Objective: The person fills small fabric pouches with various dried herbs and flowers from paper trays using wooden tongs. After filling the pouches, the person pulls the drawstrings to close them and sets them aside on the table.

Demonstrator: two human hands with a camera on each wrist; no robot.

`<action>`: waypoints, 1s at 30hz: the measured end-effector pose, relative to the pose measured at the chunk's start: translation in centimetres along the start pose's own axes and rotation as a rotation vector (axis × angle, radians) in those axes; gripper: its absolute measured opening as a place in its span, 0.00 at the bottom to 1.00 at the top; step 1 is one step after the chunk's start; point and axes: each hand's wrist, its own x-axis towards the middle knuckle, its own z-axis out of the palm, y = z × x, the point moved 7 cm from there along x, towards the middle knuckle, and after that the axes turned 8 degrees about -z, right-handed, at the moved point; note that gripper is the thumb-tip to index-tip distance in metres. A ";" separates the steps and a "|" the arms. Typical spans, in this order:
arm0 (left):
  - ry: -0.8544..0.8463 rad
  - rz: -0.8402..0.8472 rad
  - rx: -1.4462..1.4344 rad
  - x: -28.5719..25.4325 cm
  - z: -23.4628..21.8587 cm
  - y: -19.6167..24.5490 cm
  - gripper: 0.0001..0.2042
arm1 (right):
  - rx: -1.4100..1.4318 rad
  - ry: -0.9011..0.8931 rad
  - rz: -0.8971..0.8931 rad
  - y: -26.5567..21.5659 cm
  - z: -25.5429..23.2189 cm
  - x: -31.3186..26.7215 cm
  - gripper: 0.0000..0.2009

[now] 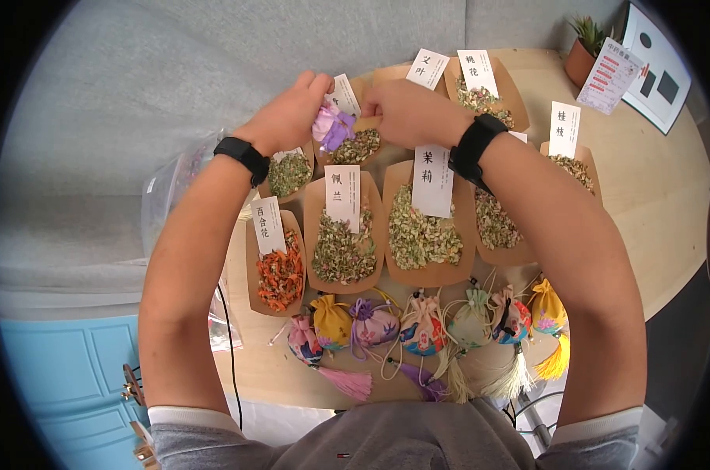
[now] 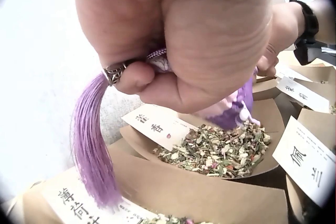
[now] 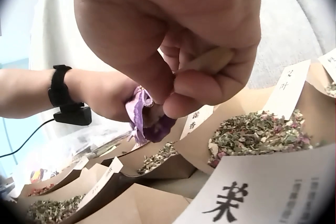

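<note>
My left hand (image 1: pixel 290 116) grips a small pink and purple drawstring pouch (image 1: pixel 334 128) above a paper tray of dried herbs (image 1: pixel 358 147) at the back. From that hand hangs a purple tassel (image 2: pixel 94 145), seen in the left wrist view. In the right wrist view the pouch (image 3: pixel 139 119) has its mouth spread toward my right hand (image 3: pixel 178 40). My right fingers pinch a small wooden spoon (image 3: pixel 212 60) by its pale handle. Its other end reaches the pouch mouth and is hidden there.
Other paper trays with name cards surround my hands, among them orange petals (image 1: pixel 280 274) and green herbs (image 1: pixel 424 235). Several tasselled pouches (image 1: pixel 374 323) line the front edge. A potted plant (image 1: pixel 586 47) and a printed card (image 1: pixel 609 76) stand back right.
</note>
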 end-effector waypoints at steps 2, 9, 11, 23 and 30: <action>-0.010 -0.016 -0.011 -0.2 0.0 0.0 0.25 | 0.035 -0.044 0.083 0.0 0.1 0.1 0.07; 0.086 -0.102 -0.193 -1.7 -1.2 -1.8 0.29 | -0.162 -0.125 0.111 0.0 -2.7 -2.3 0.10; 0.113 -0.179 -0.348 -2.3 -1.3 -3.2 0.30 | -0.088 -0.061 0.155 -0.3 -4.5 -3.1 0.09; 0.388 -0.418 -0.827 -17.5 -7.5 -2.0 0.36 | 0.455 0.262 -0.125 -16.9 -0.9 2.6 0.14; 0.369 -0.535 -1.458 -30.4 -5.6 -5.8 0.12 | 0.469 0.210 -0.305 -25.1 5.1 7.0 0.16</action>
